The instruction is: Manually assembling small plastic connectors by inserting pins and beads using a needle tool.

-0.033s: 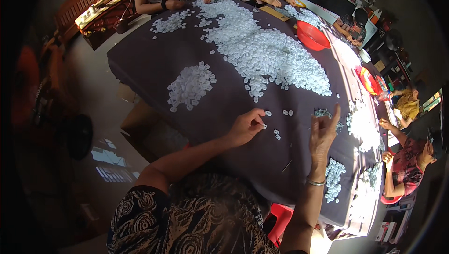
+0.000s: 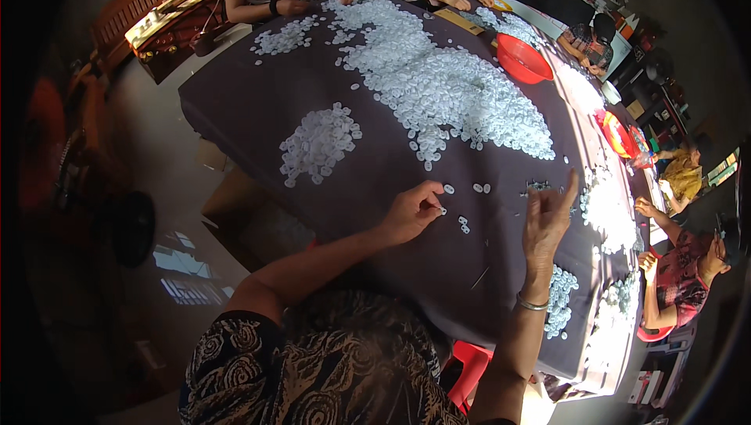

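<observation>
My left hand [image 2: 415,212] is closed in a pinch over the dark tabletop. Between its thumb and fingertip sits a small white oval plastic piece [image 2: 443,211]. Just beyond the fingers lies a loose white oval piece [image 2: 449,190], and a pair [image 2: 478,188] rests to its right. A short cluster of pieces [image 2: 464,225] lies between my hands. My right hand [image 2: 545,225] is raised, index finger and thumb stretched apart, with nothing visible between them; its other fingers look curled. Small dark metallic bits [image 2: 536,186] lie behind it, partly covered.
A large heap of white oval pieces [image 2: 461,89] spreads across the table, with a smaller pile [image 2: 321,143] at left and another [image 2: 560,300] beside my right forearm. A thin dark rod [image 2: 479,277] lies nearby. A red basin [image 2: 524,60] stands farther back. Other people sit around the table.
My right hand has shifted slightly to the right and toward me, uncovering some metallic bits. My left hand has stayed in place with its white oval piece.
</observation>
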### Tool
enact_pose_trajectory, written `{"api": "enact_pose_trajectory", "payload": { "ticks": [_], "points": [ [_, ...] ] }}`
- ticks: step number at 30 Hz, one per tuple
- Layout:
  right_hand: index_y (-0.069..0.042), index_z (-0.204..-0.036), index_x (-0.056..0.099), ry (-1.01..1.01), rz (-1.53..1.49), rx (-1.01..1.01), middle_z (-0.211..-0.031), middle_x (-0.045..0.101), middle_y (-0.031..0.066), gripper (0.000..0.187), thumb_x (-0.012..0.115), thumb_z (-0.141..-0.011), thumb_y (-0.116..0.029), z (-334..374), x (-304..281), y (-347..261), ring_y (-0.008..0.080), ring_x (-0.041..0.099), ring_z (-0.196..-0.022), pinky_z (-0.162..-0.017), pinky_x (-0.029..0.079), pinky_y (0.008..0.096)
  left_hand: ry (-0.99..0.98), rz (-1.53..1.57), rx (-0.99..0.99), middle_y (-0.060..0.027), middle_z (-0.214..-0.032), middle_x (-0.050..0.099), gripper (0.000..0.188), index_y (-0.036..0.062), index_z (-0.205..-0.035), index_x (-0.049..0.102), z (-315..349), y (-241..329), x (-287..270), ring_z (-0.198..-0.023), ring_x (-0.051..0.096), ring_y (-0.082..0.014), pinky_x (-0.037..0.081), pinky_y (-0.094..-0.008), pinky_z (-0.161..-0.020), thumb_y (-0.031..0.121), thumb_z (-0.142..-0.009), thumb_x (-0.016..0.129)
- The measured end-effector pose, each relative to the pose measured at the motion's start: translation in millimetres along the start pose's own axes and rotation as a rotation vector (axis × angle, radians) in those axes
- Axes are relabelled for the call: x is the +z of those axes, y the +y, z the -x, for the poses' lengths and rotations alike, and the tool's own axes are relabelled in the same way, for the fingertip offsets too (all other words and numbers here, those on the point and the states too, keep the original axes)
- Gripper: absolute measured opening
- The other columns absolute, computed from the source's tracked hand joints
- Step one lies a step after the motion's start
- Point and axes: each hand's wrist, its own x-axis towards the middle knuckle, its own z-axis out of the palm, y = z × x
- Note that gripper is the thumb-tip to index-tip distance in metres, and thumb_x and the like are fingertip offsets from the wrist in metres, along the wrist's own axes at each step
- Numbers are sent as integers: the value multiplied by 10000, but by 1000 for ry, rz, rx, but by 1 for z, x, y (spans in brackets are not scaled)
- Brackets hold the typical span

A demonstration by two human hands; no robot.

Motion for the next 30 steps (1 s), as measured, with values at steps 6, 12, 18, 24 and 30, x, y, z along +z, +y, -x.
{"api": "enact_pose_trajectory", "payload": {
  "ticks": [6,12,18,24,30],
  "points": [
    [3,-1434,211,60,97,-1,-651,499,27,668,604,-897,-50,-35,-16,-1,78,436,-599,-586,392,225,-6,-4,0,-15,-837,611,311,51,-1115,525,-1,1,5,-767,578,-74,487,-236,-697,26,-832,650],
    [19,-1428,225,-4,145,-5,-649,507,26,665,613,-902,-107,-40,-12,-1,85,448,-594,-581,392,224,0,-66,46,-22,-817,605,312,43,-1102,526,-1,2,5,-746,580,-92,484,-248,-682,10,-820,655],
    [-1,-1429,252,-104,39,-36,-643,502,6,654,618,-895,-93,-30,-4,-11,78,438,-589,-547,381,232,9,-55,48,-23,-804,602,294,43,-1100,527,-5,5,-1,-739,578,-103,484,-259,-690,24,-830,644],
    [13,-1363,378,-94,-30,-26,-631,494,-1,568,648,-881,-120,-3,0,-10,82,425,-582,-546,374,235,5,-50,61,-32,-813,619,298,48,-1099,529,0,3,6,-760,598,-112,484,-272,-691,33,-820,632],
    [-30,-1045,610,-358,13,-31,-623,524,22,195,654,-864,-86,34,0,-6,82,465,-559,-512,399,258,40,-45,43,-40,-843,635,279,45,-1061,548,3,9,9,-766,609,-126,487,-274,-689,37,-799,643]
  ]
}}
